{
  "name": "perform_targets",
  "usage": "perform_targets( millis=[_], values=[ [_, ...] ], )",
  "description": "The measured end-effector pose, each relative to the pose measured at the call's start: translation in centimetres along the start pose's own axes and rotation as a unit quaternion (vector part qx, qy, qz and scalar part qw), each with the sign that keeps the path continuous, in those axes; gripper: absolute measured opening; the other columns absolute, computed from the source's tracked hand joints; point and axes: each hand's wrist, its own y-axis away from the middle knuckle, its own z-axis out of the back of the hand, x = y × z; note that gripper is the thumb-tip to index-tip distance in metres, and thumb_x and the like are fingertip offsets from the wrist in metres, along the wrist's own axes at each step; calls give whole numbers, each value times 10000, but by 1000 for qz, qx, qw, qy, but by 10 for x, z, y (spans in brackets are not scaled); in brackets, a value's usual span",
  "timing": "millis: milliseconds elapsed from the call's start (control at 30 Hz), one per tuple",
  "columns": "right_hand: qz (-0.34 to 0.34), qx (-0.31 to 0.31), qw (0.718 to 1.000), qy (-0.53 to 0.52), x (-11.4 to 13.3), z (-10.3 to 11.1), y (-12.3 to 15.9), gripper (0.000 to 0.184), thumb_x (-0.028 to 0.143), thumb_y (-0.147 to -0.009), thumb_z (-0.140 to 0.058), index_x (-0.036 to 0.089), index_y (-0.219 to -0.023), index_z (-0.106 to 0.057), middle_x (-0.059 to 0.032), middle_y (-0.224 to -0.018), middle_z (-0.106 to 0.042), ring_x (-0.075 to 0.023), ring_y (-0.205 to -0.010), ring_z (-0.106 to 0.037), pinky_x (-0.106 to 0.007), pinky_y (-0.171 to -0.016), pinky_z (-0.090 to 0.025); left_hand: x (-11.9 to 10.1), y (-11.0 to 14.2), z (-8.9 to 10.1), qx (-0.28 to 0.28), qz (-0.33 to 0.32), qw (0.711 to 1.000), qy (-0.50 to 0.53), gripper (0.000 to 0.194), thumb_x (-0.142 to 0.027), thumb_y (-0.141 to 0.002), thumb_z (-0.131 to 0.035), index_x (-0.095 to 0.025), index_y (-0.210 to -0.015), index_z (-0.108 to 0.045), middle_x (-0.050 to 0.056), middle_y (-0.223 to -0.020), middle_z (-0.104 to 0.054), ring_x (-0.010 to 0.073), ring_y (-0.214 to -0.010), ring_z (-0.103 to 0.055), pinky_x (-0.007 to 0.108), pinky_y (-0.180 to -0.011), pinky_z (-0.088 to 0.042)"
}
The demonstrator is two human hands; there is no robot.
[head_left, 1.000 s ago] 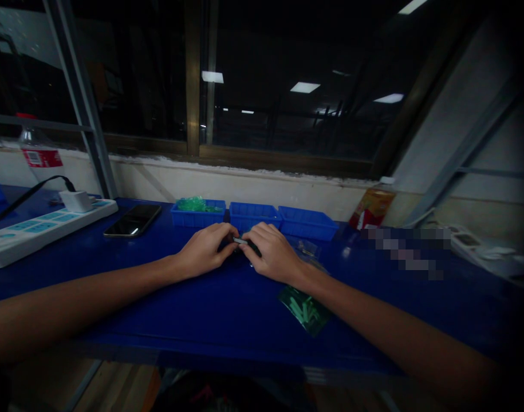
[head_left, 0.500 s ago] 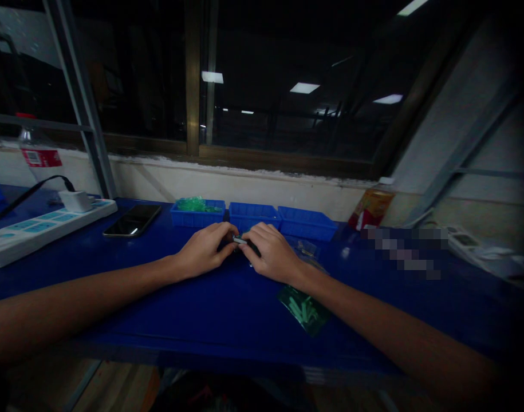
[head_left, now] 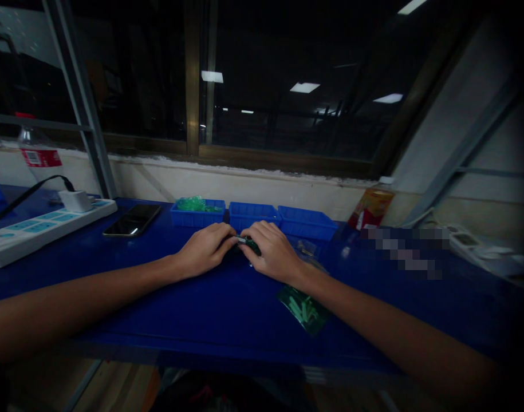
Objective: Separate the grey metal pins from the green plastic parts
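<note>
Over the middle of the blue table, my left hand [head_left: 205, 250] and my right hand [head_left: 272, 252] meet, fingertips almost touching. Both are closed in a pinch around a small white stick-like piece [head_left: 241, 240]. Beneath my right fingers shows a dark green, shiny item [head_left: 252, 246], probably thin plastic; its kind is not clear. Close to my right forearm lies a green see-through bag [head_left: 304, 310] with several pale strips in it. A clear bag [head_left: 307, 249] with small parts is partly hidden behind my right wrist.
Three blue bins stand along the wall: a left one [head_left: 197, 215] with green plastic, a middle one [head_left: 253, 213] and a right one [head_left: 307, 222]. A phone [head_left: 132, 221] and a power strip [head_left: 42, 229] lie left. A drink bottle [head_left: 372, 207] stands back right.
The white piece has shifted slightly between my fingertips, and more of the dark green item shows under my right fingers. My arms have hardly moved.
</note>
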Motion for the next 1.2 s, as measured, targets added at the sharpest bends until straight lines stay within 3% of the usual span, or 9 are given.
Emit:
perform_targets(
  millis=[333, 633, 1200],
  values=[
    [-6, 5, 1000, 4, 1, 1, 0, 182, 280, -862, -404, 159, -867, -540, -64, -821, -558, -178, -789, -462, -313, -704, -317, -1, -1, 1, 22, 3, 999, -32, 281, -292, -904, -309, -162, -756, -510, 21, -692, -549, 157, -675, -506, 296, -648, -413],
    [-2, 9, 1000, 20, -1, 0, 0, 196, 280, -868, -390, 154, -838, -536, -62, -807, -554, -171, -779, -455, -304, -702, -316, -4, 0, 2, 0, 26, 999, 20, 211, -303, -883, -370, -162, -998, -478, 47, -851, -604, 169, -796, -553, 319, -717, -441],
    [-8, 13, 1000, 16, 0, 0, 1, 188, 270, -855, -409, 149, -830, -551, -58, -786, -555, -172, -788, -458, -308, -704, -314, -4, 0, 2, 17, 13, 1000, 20, 213, -294, -884, -372, -167, -971, -519, 53, -892, -612, 178, -827, -562, 340, -748, -446]
  ],
)
